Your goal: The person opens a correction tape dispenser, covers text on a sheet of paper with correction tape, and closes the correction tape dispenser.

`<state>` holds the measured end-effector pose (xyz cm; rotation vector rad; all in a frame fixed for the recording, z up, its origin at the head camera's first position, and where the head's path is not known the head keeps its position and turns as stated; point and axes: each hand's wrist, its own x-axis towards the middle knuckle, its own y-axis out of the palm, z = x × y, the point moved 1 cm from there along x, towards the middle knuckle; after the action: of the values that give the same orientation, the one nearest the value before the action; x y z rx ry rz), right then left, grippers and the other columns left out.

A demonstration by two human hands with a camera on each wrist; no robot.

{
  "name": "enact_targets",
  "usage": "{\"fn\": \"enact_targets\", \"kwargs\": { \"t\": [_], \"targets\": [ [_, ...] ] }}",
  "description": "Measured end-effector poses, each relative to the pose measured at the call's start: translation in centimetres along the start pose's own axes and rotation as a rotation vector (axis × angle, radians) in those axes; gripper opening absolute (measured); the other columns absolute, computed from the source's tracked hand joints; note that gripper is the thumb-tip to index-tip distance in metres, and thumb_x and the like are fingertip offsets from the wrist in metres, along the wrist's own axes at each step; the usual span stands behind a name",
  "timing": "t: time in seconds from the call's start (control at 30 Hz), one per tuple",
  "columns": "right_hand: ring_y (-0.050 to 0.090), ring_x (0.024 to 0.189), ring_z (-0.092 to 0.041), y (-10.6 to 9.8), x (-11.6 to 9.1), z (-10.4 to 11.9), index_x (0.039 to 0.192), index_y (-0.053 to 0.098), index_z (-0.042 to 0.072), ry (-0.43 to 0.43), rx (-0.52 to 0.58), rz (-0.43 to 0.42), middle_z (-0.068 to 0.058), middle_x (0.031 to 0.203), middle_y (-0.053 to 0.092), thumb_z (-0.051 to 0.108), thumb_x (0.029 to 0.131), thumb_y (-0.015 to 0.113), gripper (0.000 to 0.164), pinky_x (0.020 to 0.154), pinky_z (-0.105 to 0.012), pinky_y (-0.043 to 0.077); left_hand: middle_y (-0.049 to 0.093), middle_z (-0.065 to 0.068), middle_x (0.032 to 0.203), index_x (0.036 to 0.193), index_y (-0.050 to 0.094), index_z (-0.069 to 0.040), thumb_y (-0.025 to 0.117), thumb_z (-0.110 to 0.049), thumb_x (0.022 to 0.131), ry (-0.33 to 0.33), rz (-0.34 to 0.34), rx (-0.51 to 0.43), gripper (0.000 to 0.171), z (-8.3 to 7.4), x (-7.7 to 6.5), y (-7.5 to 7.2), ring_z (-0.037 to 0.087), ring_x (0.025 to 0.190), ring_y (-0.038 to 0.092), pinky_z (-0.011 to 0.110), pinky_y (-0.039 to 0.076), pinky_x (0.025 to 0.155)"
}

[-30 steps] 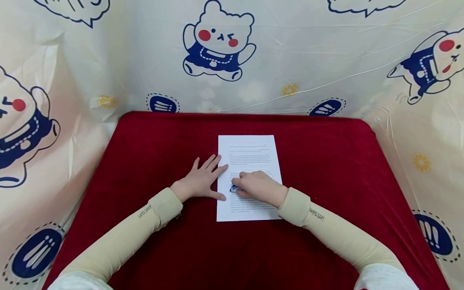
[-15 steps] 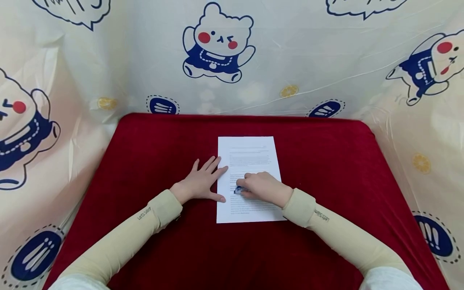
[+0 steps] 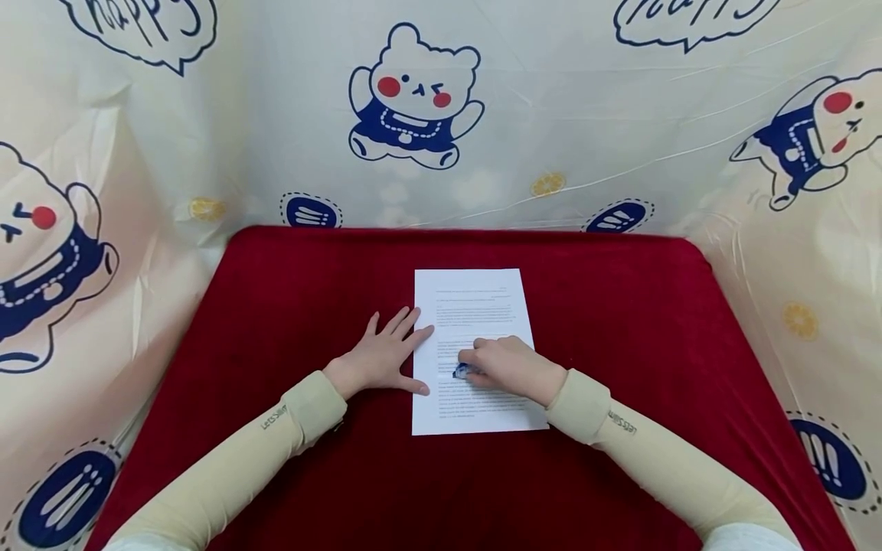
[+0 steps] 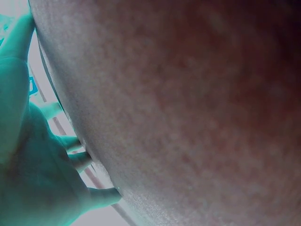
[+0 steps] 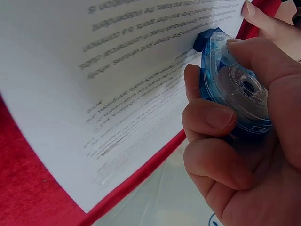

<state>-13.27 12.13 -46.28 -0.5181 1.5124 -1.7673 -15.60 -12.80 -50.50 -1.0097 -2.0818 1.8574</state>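
Observation:
A white printed sheet of paper (image 3: 475, 285) lies on the red cloth. My left hand (image 3: 375, 360) is spread with straight fingers, thumb and index fingertip on the sheet's left margin. Over the lower middle of the page, my right hand (image 3: 513, 367) grips a blue see-through correction tape (image 5: 237, 89) between thumb and curled fingers. The reel shows through its casing, and its blue tip points at the lines of print. In the left wrist view the left hand (image 4: 40, 174) appears green-tinted, with a large blurred surface covering most of the frame.
Deep red velvety cloth (image 3: 303, 283) covers the table around the sheet. Pale curtains (image 3: 289, 99) printed with bears and blue badges surround the table's back and sides. Both forearms wear cream sleeves (image 3: 661, 451).
My right hand has slid to the right across the page with the correction tape. The left hand keeps its place on the sheet's edge. The head view has tilted up slightly.

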Motion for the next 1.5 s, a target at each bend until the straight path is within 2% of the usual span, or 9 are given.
{"fn": "enact_targets", "kwargs": {
  "t": [0.47, 1.0, 1.5],
  "targets": [
    [0.050, 0.058, -0.008, -0.3, -1.0, -0.5, 0.108, 0.074, 0.015, 0.002, 0.002, -0.026, 0.000, 0.081, 0.065, 0.022, 0.096, 0.077, 0.014, 0.053, -0.023, 0.044, 0.012, 0.017, 0.174, 0.166, 0.031, -0.018, 0.071, -0.079, 0.078, -0.001, 0.006, -0.009, 0.114, -0.1, -0.1, -0.2, 0.040, 0.160, 0.008, 0.075, 0.011, 0.119],
    [0.045, 0.056, -0.008, -0.1, -2.3, -1.6, 0.098, 0.070, 0.016, 0.007, -0.010, -0.064, 0.001, 0.076, 0.059, 0.021, 0.095, 0.077, 0.010, 0.049, -0.023, 0.041, 0.012, 0.017, 0.174, 0.166, 0.029, -0.018, 0.071, -0.080, 0.079, -0.003, 0.011, -0.020, 0.115, 0.1, 0.0, -0.2, 0.039, 0.160, 0.007, 0.074, 0.009, 0.119],
    [0.045, 0.053, -0.007, 0.2, -3.0, -1.8, 0.104, 0.071, 0.015, -0.009, -0.007, -0.085, 0.000, 0.082, 0.063, 0.024, 0.096, 0.077, 0.013, 0.051, -0.020, 0.041, 0.011, 0.017, 0.174, 0.166, 0.029, -0.018, 0.070, -0.080, 0.079, -0.002, 0.023, -0.017, 0.115, 0.1, 0.2, -0.3, 0.040, 0.160, 0.006, 0.075, 0.010, 0.119]
  ]
}}
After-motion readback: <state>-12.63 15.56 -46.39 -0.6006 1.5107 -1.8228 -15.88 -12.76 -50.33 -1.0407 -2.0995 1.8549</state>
